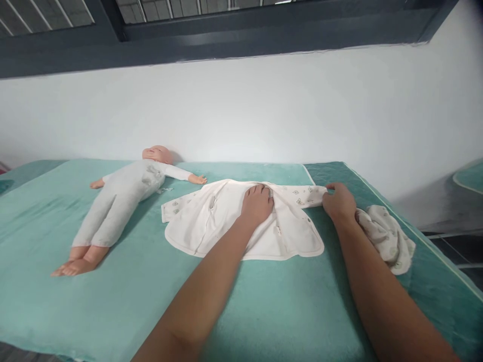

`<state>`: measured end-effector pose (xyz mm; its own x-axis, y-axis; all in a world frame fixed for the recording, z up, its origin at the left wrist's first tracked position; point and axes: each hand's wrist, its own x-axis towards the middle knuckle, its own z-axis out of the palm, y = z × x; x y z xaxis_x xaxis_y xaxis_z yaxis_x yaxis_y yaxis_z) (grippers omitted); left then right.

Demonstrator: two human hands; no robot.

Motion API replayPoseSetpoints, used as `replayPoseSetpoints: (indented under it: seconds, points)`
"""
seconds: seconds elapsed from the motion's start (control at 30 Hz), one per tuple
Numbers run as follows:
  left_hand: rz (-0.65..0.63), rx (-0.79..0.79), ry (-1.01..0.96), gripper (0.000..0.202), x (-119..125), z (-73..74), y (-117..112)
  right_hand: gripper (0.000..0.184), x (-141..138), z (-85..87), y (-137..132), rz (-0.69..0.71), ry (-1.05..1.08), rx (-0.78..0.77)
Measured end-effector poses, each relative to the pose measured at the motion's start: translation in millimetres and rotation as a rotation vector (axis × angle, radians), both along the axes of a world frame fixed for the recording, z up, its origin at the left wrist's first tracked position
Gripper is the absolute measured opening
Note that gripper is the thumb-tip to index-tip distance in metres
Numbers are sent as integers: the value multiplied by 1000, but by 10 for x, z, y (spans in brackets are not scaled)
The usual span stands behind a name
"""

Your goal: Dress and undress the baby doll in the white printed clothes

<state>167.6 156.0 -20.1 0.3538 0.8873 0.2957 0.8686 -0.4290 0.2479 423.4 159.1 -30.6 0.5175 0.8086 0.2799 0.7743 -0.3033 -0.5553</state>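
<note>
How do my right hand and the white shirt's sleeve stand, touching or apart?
Touching. In the head view, your right hand pinches the sleeve by its end, with no gap showing between them.

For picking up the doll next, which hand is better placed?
Probably the left hand: it rests on the jacket, nearer the doll. The right hand is farther off, pinching the end of a sleeve.

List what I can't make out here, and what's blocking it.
Head view, hidden: the patch of the white top beneath the left hand.
Head view, hidden: the near sleeve's end, partly covered by the right hand.
Head view, hidden: the crumpled cloth's full shape, by its folds and the right forearm.
Head view, too small: details of the sleeve prints.
</note>
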Motion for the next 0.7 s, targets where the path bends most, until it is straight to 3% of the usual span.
replayPoseSetpoints:
  seconds: [0.13, 0.27, 0.33, 0.43, 0.53, 0.7]
  points:
    - [4, -11, -7, 30, -8, 16, -22, 33, -65, 111, -47, 49, -120, 166]
    - [-9, -8, -14, 29, -14, 17, -40, 37, -271, 108, -33, 409, -131, 283]
    - [-12, 11, -18, 29, -14, 12, -49, 43, -388, 31, -9, 592, -109, 185]
    - [-9, 31, -23, 29, -14, 10, -65, 43, -493, -78, 14, 750, -133, 13]
    - [2, 22, -38, 29, -22, 25, -75, 38, -526, -61, 1, 770, -98, 36]
    - [59, -27, -136, 24, -35, 108, -117, 32, -654, 107, -73, 660, 145, 84]
